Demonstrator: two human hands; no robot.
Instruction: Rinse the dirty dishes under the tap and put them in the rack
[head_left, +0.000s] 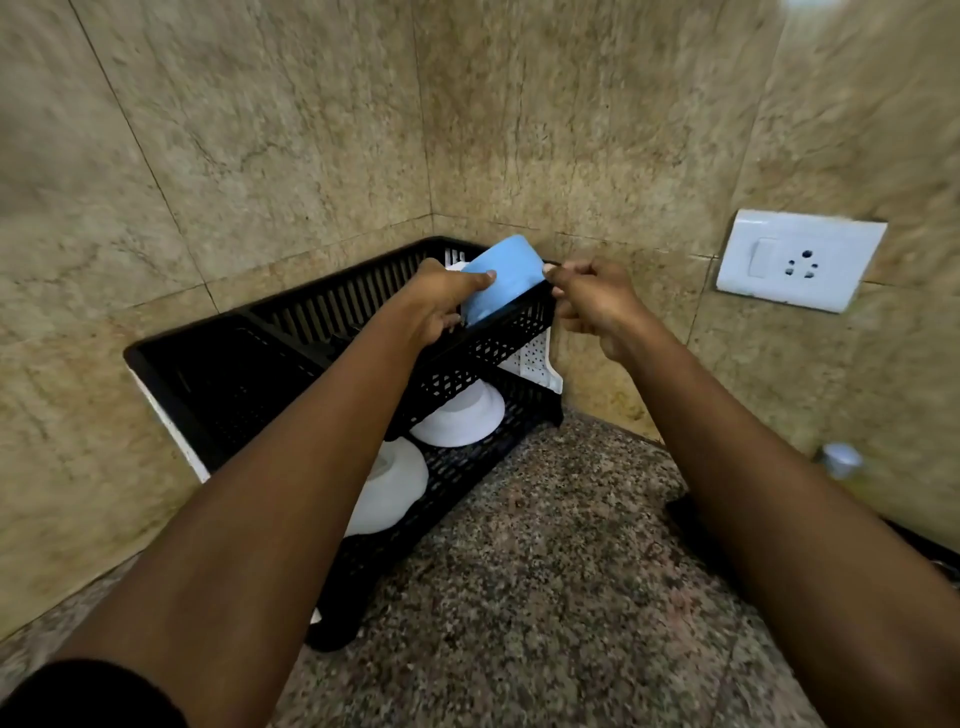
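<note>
A light blue dish (504, 280) stands tilted on edge in the upper tier of a black two-tier rack (291, 322) in the wall corner. My left hand (441, 301) grips its left side, thumb on the blue face. My right hand (592, 301) pinches its right edge at the rack's rim. Something white shows just behind the blue dish. Two white bowls lie upside down on the lower tier, one (462, 415) further back and one (389, 493) nearer me, partly hidden by my left forearm.
The rack stands on a speckled granite counter (545, 571). Tiled walls close the corner behind and to the left. A white switch and socket plate (800, 257) is on the right wall. A small blurred bottle (841, 462) stands at the counter's right edge.
</note>
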